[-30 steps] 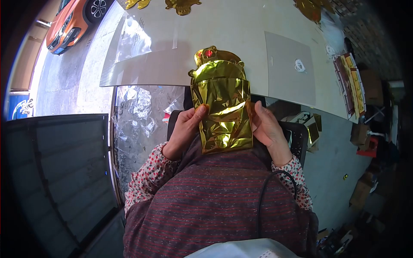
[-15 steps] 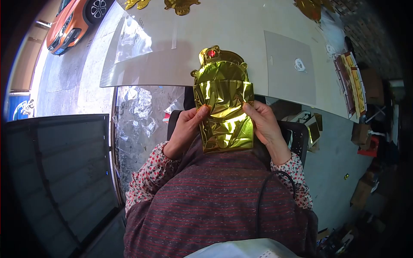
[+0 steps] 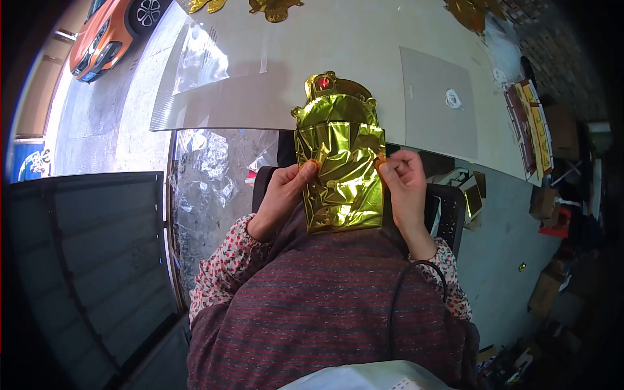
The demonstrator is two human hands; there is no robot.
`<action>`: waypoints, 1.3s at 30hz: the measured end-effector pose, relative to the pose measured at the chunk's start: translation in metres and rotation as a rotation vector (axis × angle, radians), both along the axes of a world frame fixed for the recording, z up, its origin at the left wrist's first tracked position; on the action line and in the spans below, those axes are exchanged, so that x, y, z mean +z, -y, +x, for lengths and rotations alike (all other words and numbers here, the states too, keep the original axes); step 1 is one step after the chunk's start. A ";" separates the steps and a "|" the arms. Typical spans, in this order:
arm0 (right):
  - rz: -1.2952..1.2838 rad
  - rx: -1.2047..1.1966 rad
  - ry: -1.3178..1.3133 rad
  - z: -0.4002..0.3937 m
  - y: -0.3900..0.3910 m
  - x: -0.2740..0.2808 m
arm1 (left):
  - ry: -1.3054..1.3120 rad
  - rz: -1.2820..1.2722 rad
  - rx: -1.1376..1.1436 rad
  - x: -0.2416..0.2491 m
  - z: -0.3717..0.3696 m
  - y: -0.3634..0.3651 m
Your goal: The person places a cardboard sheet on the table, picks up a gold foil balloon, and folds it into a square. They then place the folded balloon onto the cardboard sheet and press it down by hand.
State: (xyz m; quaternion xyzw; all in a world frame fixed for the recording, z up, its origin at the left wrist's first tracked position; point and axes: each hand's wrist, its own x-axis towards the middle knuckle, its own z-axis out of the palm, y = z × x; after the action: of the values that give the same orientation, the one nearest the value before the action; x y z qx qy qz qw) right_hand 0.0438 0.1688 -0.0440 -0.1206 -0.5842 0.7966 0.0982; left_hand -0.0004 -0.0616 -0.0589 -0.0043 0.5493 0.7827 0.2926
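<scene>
A shiny gold foil piece (image 3: 344, 175), shaped like a crinkled pouch, lies upright against my lap and the table edge. At its top a rounded gold part with small knobs and a red gem (image 3: 323, 83) shows; what it belongs to I cannot make out. My left hand (image 3: 284, 192) pinches the foil's left edge, thumb on top. On the right edge, my right hand (image 3: 404, 182) has thumb and forefinger pressed on the foil, its other fingers curled behind.
The pale table (image 3: 338, 39) holds a grey sheet (image 3: 439, 97) with a white string coil (image 3: 453, 98) on it. Gold foil pieces (image 3: 276, 9) lie at the far edge. A dark panel (image 3: 97, 260) stands at left, with crumpled clear plastic (image 3: 211, 166) on the floor nearby.
My right hand has shifted slightly outward and its fingers have curled more. The gold foil has moved a little to the right, and its creases look different.
</scene>
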 end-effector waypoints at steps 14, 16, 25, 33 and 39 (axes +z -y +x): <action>-0.047 0.027 0.204 0.011 0.001 0.003 | 0.005 0.002 0.032 -0.005 0.003 -0.002; -0.071 0.034 0.218 0.011 0.000 0.003 | 0.002 -0.004 0.025 -0.005 0.003 -0.001; -0.102 0.051 0.244 0.010 0.000 0.004 | -0.010 -0.001 0.045 -0.007 0.003 -0.004; -0.095 0.056 0.225 0.009 0.000 0.006 | 0.037 0.032 0.049 -0.003 0.003 -0.006; -0.096 0.069 0.228 0.007 0.002 0.006 | 0.015 0.021 0.037 0.006 0.002 -0.005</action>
State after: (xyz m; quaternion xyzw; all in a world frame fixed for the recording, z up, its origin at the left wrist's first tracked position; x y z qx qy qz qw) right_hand 0.0511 0.1669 -0.0376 -0.1945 -0.5568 0.8076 -0.0023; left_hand 0.0018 -0.0568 -0.0525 -0.0173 0.5388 0.7937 0.2819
